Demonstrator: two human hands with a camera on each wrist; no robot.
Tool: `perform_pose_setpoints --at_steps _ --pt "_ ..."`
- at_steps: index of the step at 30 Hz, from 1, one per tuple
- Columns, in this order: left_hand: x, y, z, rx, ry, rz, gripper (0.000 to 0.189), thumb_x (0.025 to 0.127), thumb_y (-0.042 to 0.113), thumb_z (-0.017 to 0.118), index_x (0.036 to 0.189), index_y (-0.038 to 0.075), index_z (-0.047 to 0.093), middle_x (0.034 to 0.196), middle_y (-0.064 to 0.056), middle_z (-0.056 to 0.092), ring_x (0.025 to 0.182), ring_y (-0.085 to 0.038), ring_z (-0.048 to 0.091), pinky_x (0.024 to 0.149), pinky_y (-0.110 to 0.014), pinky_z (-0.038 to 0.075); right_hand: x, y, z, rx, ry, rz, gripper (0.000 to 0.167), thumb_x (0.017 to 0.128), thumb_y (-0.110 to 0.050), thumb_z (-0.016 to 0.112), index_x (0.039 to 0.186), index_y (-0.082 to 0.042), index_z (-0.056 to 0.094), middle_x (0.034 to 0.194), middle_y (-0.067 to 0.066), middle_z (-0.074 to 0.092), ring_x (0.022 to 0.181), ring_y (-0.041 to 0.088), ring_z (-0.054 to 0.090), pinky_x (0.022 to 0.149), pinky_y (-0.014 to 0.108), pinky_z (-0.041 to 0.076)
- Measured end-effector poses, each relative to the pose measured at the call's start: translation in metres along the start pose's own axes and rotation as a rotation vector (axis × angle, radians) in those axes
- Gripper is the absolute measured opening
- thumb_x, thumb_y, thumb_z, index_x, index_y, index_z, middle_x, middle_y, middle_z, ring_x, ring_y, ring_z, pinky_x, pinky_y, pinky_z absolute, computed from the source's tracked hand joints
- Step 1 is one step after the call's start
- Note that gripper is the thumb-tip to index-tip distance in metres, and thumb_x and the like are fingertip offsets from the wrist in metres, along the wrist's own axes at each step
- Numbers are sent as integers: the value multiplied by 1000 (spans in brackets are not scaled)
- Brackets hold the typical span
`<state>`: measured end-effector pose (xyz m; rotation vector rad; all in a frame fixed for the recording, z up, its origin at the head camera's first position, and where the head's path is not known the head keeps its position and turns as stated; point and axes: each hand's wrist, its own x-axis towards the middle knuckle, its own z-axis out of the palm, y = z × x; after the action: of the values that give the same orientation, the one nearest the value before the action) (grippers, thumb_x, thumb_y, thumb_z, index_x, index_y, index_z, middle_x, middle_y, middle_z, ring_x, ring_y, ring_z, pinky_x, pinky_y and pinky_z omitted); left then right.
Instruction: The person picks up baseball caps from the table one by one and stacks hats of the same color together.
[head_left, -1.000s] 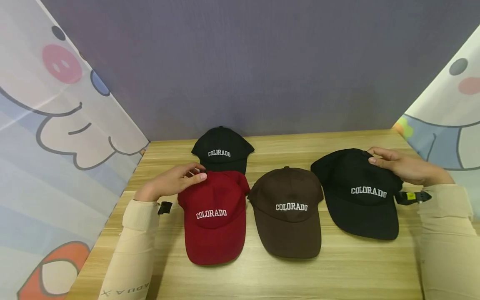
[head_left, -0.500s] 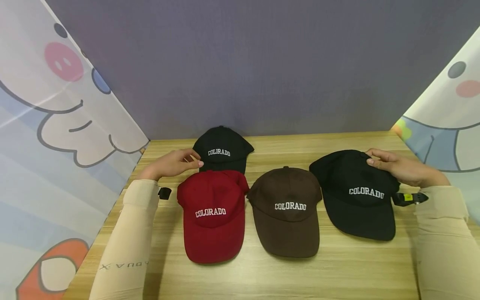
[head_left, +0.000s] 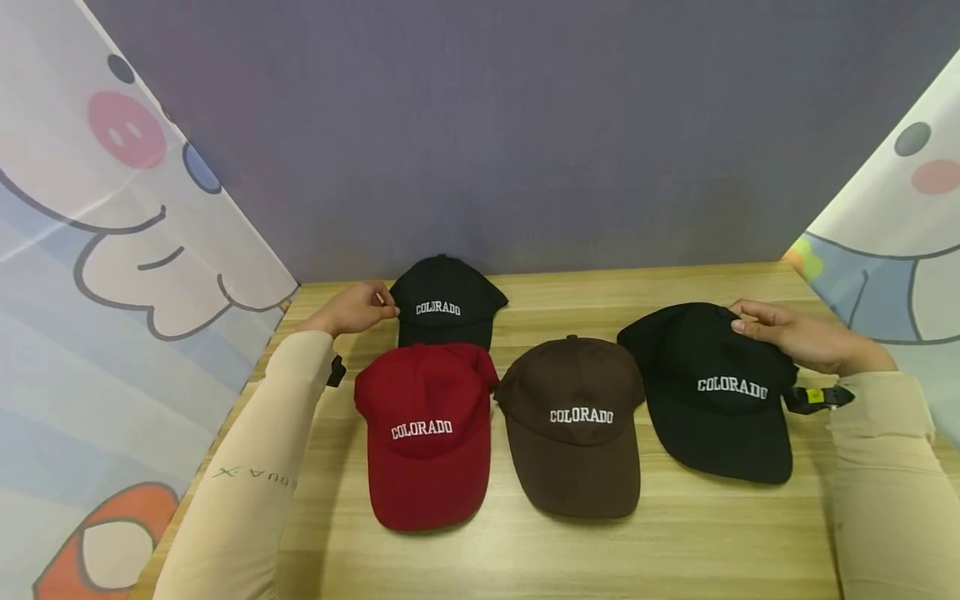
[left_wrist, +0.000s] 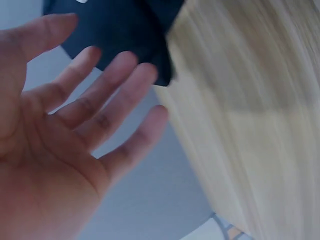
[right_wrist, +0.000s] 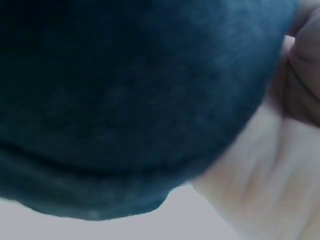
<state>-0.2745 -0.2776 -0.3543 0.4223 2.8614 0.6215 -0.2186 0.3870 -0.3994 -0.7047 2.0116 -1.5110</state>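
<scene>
My left hand [head_left: 355, 309] is beside the left edge of a small-looking black baseball cap [head_left: 442, 287] at the back left. In the left wrist view, the fingers of the left hand [left_wrist: 65, 135] are spread and loosely bent, thumb apart, with the black cap [left_wrist: 120, 35] just beyond the fingertips; contact is unclear. Over on the right, my right hand [head_left: 806, 333] grips the crown of another black cap [head_left: 712, 358], thumb in front. That black cap [right_wrist: 125, 90] fills most of the right wrist view and hides the fingers.
In front of the back-left cap lies a red cap [head_left: 427, 433], overlapping its brim. A brown cap [head_left: 573, 425] sits between the red cap and the right-hand black one. All stand on a wooden table [head_left: 562, 558] against a grey back panel [head_left: 525, 142].
My left hand has moved off the red cap's crown, back and slightly left to the side of the rear black cap. The right hand has stayed on its cap, almost still.
</scene>
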Motion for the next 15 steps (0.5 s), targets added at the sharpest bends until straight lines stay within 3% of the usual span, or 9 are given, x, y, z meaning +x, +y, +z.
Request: perform_pose_setpoints --at_steps 6,11,15 --pt "14 -13 5 -54 35 -63 34 103 26 58 122 -1 63 123 -25 66 112 -39 63 93 -50 51 -4 1 3 -16 29 30 29 112 -6 31 128 -14 53 109 -5 69 94 13 74 78 31 61" --pt "21 -19 7 -108 28 -129 52 102 38 59 138 1 53 143 -28 53 135 -45 50 109 -57 43 -5 2 5 -8 11 34 26 112 -7 30 122 -14 53 105 -5 68 91 12 73 75 33 61" --pt "27 -21 11 -190 15 -131 56 98 42 67 138 5 54 153 -23 45 144 -43 40 114 -58 38 -6 3 7 -28 23 37 24 112 -7 30 120 -13 52 103 -6 67 89 11 72 75 32 60"
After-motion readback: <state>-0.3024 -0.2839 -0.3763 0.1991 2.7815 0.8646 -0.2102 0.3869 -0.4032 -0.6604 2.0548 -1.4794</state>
